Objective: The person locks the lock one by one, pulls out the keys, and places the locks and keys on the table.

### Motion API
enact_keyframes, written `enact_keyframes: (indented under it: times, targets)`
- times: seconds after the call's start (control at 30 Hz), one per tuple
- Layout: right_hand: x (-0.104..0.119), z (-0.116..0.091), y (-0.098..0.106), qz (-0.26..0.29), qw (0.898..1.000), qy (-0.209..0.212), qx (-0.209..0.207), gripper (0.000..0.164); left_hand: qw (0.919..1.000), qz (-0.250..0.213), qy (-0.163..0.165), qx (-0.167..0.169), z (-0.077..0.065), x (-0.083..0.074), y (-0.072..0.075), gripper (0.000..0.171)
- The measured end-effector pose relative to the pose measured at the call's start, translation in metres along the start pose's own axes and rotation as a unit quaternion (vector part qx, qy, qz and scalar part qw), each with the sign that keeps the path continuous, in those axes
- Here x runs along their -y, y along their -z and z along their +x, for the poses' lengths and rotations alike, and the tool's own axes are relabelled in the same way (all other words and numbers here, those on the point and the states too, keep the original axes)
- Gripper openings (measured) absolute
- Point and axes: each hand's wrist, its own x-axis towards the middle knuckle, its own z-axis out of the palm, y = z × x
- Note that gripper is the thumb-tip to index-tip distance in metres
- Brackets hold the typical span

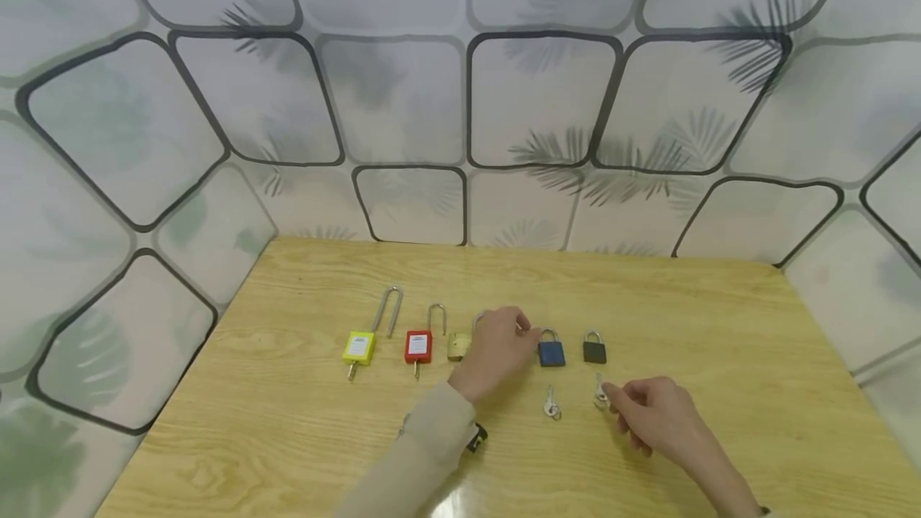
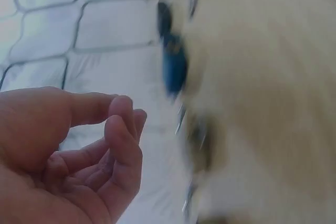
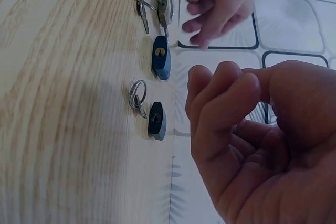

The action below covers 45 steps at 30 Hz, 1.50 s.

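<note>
Above the table, my left hand [image 1: 496, 350] is between a gold padlock [image 1: 458, 346], which it partly hides, and a blue padlock [image 1: 552, 352]. Its fingers are loosely bent, and the left wrist view shows nothing held in them. My right hand [image 1: 658, 414] hovers beside a small key set [image 1: 600, 394], in front of a black padlock [image 1: 594, 350]. In the right wrist view this key ring [image 3: 137, 95] lies on the table, apart from the softly bent fingers. Another key set [image 1: 551, 404] lies before the blue padlock.
Left in the row lie a yellow padlock [image 1: 358, 348] and a red padlock [image 1: 418, 347], both with raised long shackles and keys inserted. A small black item [image 1: 476, 438] shows at the left sleeve. Patterned cloth [image 1: 410, 102] walls the wooden table [image 1: 288, 438].
</note>
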Motion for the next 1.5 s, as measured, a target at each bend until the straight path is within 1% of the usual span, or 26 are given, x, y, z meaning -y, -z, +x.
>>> enact_keyframes:
  times: [0.1, 0.2, 0.3, 0.4, 0.43, 0.5, 0.6, 0.7, 0.83, 1.13, 1.23, 1.37, 1.5]
  targets:
    - [0.001, -0.001, 0.001, -0.001, 1.000, -0.002, -0.004, 0.039, 0.9998, 0.014, 0.012, -0.009, -0.005, 0.005, 0.017, 0.023]
    - [0.001, -0.001, 0.003, -0.002, 1.000, 0.000, -0.006, 0.040, 0.9989, 0.042, 0.021, 0.000, -0.009, 0.012, 0.025, 0.028]
    - [0.001, -0.002, 0.004, -0.001, 1.000, 0.000, -0.005, 0.039, 0.9965, 0.073, 0.025, 0.033, -0.012, 0.017, 0.025, 0.028]
    - [0.002, -0.002, 0.002, 0.003, 1.000, 0.002, -0.001, 0.039, 0.9916, 0.120, 0.012, 0.048, -0.013, 0.020, 0.020, 0.030]
    - [0.002, -0.002, 0.002, 0.005, 1.000, 0.002, -0.001, 0.039, 0.9894, 0.137, 0.005, 0.049, -0.013, 0.020, 0.019, 0.032]
    - [0.002, -0.002, 0.001, 0.007, 1.000, 0.000, 0.000, 0.038, 0.9850, 0.168, -0.008, 0.039, -0.014, 0.022, 0.016, 0.032]
    - [0.001, -0.002, 0.000, 0.009, 1.000, -0.004, -0.001, 0.038, 0.9823, 0.184, -0.009, 0.035, -0.015, 0.021, 0.013, 0.029]
    - [0.000, -0.002, 0.000, 0.009, 1.000, -0.009, -0.002, 0.038, 0.9840, 0.175, -0.005, 0.032, -0.015, 0.020, 0.012, 0.027]
    - [-0.001, -0.002, 0.000, 0.010, 1.000, -0.005, -0.001, 0.039, 0.9867, 0.161, -0.002, 0.021, -0.014, 0.019, 0.012, 0.029]
    - [-0.002, -0.004, -0.001, 0.005, 1.000, -0.004, -0.006, 0.035, 0.9870, 0.160, -0.001, 0.012, -0.014, 0.019, 0.012, 0.035]
    - [-0.002, -0.004, -0.001, 0.008, 1.000, -0.006, -0.005, 0.035, 0.9872, 0.159, 0.004, 0.018, -0.015, 0.019, 0.012, 0.036]
    - [-0.002, -0.004, -0.002, 0.010, 1.000, -0.008, -0.005, 0.035, 0.9903, 0.135, -0.010, 0.032, -0.016, 0.020, 0.013, 0.026]
    - [-0.003, -0.004, -0.003, 0.010, 1.000, -0.007, -0.005, 0.035, 0.9953, 0.084, -0.026, 0.040, -0.017, 0.022, 0.015, 0.015]
